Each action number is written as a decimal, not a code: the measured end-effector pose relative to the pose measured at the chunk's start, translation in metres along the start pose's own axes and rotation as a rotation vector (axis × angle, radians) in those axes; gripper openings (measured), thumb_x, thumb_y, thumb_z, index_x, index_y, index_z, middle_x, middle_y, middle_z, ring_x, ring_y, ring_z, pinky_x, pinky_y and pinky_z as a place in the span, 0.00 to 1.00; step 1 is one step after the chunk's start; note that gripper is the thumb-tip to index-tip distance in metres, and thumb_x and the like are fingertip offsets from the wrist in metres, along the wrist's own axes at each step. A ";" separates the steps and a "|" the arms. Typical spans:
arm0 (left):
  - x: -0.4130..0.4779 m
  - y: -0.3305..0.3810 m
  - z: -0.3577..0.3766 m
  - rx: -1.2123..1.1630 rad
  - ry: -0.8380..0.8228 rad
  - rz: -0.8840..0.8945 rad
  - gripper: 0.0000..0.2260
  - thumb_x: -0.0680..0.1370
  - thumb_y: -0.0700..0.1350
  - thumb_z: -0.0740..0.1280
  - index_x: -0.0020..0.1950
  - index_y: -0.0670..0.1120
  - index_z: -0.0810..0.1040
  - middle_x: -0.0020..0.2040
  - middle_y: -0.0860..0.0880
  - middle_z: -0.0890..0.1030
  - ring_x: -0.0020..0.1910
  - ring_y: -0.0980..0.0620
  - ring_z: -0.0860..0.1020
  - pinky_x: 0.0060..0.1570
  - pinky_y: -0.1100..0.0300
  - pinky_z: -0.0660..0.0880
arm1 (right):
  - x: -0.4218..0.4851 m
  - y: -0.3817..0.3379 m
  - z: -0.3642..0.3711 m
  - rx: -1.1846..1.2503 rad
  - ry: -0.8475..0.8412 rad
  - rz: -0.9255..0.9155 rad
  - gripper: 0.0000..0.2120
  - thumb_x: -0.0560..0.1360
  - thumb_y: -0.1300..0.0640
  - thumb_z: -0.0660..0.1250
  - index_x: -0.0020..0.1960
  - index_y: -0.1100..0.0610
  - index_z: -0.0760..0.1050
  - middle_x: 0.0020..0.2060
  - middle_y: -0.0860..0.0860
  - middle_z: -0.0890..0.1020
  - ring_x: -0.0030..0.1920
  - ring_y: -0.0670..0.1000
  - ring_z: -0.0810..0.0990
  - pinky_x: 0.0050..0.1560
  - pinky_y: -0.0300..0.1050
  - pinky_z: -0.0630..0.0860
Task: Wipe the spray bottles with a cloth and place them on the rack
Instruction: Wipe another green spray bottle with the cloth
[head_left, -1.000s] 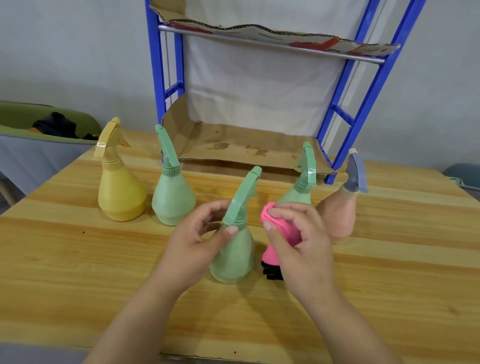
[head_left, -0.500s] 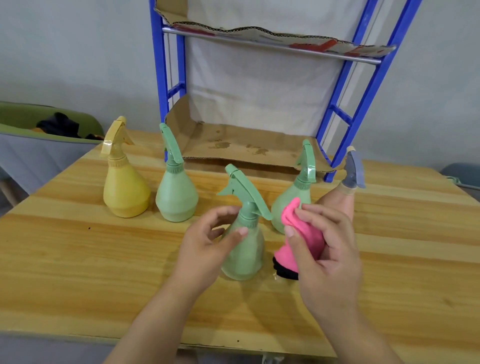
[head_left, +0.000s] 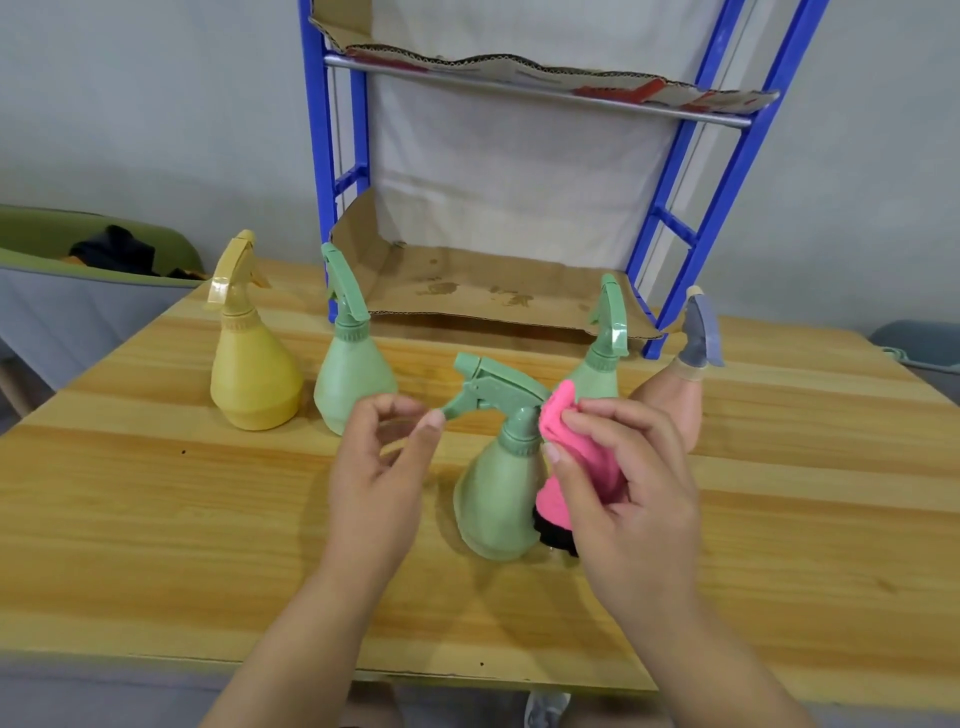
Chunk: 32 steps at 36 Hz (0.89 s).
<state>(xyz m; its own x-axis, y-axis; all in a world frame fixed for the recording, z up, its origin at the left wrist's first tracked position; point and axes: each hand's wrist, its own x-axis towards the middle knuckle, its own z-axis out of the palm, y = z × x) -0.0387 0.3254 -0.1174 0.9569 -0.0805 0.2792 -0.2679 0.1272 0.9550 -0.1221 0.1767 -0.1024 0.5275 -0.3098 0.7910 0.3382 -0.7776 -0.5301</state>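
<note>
Pale wooden planks are filling most of the head view: the table (head_left: 156, 519) is carrying five spray bottles, and the blue rack (head_left: 314, 156) is standing at its far edge with a cardboard liner (head_left: 467, 291) lying on its lower shelf. No bottle is sitting on the rack yet.

I am watching the middle green spray bottle (head_left: 498, 499) standing upright on the table between the hands, its trigger pointing left. The right hand (head_left: 634, 493) is pinching a bunched pink cloth (head_left: 558, 410) and pressing it against the bottle's neck and shoulder. The left hand (head_left: 379, 467) is hovering loosely curled, gripping nothing, its thumb tip meeting the trigger's tip.

Behind, the yellow spray bottle (head_left: 252, 374), a second green bottle (head_left: 353, 379), a third green bottle (head_left: 605, 358) and a peach bottle with a grey-blue head (head_left: 675, 405) are waiting.

I am judging this as the wiping step on the first bottle. Next, I am expecting the left hand to need a firm hold on the neck while the cloth works round the body, before the lift onto the liner.
</note>
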 end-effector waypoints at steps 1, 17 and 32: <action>0.003 0.004 0.000 -0.001 -0.051 0.019 0.07 0.73 0.52 0.70 0.50 0.57 0.76 0.48 0.59 0.82 0.52 0.59 0.79 0.48 0.63 0.76 | 0.000 0.000 0.001 -0.008 0.004 -0.004 0.10 0.73 0.60 0.69 0.53 0.60 0.81 0.52 0.49 0.76 0.57 0.40 0.75 0.58 0.33 0.71; -0.004 0.019 0.005 0.020 -0.239 0.119 0.09 0.68 0.50 0.68 0.42 0.65 0.82 0.44 0.60 0.83 0.43 0.62 0.80 0.48 0.65 0.77 | 0.005 -0.009 0.010 0.082 0.041 0.142 0.12 0.70 0.67 0.73 0.51 0.57 0.80 0.49 0.47 0.78 0.54 0.36 0.76 0.56 0.28 0.71; -0.008 0.021 0.003 -0.086 -0.291 0.093 0.08 0.70 0.48 0.71 0.45 0.61 0.84 0.40 0.55 0.83 0.41 0.60 0.80 0.42 0.68 0.74 | -0.010 -0.001 0.021 0.013 -0.024 -0.179 0.08 0.73 0.64 0.68 0.50 0.64 0.82 0.49 0.48 0.74 0.51 0.46 0.77 0.55 0.36 0.73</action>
<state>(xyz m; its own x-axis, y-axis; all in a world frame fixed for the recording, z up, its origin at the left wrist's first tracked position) -0.0519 0.3259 -0.0990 0.8530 -0.3429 0.3936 -0.3302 0.2295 0.9156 -0.1118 0.1918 -0.1165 0.4761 -0.1537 0.8659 0.4388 -0.8118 -0.3853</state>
